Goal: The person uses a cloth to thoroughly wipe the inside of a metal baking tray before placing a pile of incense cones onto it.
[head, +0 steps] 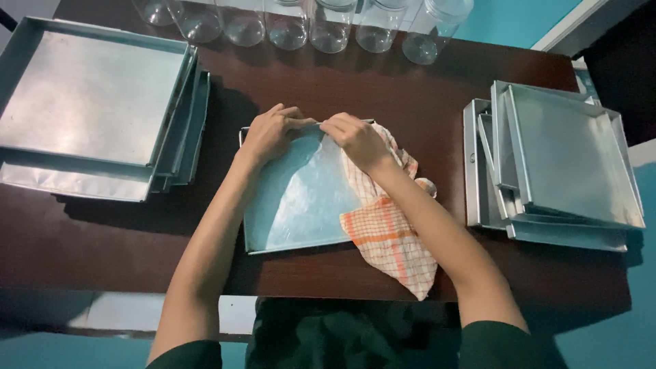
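Dark worktop [328, 82]. Tray stacks at 9 [89, 102] and 3 o'clock [567, 171]. Centre: metal tray [301, 198] lying flat, near-square, far rim toward 12. Checked cloth [389, 239] draped over its 3 o'clock rim. Left hand [270, 133], right hand [355, 140], fingers curled on far rim, right pressing cloth.

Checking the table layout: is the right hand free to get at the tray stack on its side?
Probably yes: bare tabletop lies between the right hand and that tray stack, though the hand rests on the cloth.
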